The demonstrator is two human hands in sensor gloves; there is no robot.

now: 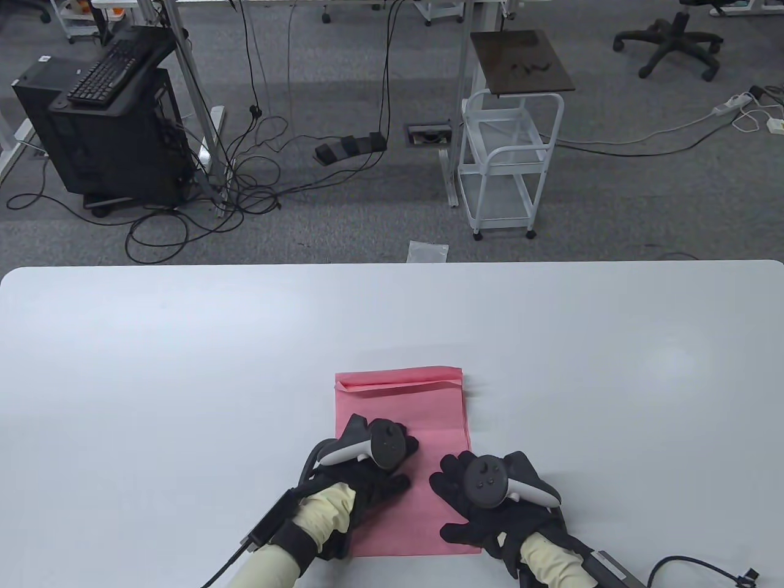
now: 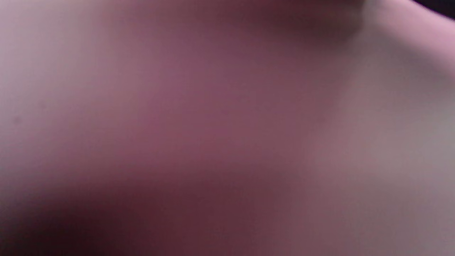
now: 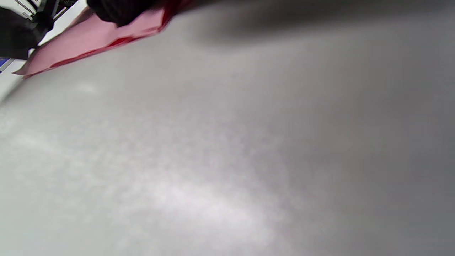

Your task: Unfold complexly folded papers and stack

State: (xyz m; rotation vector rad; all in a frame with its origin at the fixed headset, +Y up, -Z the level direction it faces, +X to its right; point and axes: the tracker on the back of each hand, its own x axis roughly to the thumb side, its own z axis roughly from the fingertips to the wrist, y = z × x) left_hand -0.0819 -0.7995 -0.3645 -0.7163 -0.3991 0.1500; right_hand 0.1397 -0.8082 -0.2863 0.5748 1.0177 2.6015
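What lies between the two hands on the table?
Only a bare strip of the pink paper between left hand and right hand, in the table view.

Beyond the far edge of your white, round-cornered table lies a grey carpeted floor. At far left you have a black computer tower with a black keyboard resting on top. Loose black cables trail across the carpet around a white metal desk leg. Near the middle sits a dark foot pedal, with a floor socket box just beside it. To the right stands a white wire trolley on castors under a dark brown board. At far right you see a black swivel-chair base and a white power strip. A small clear plastic bag lies on the carpet near the table edge.
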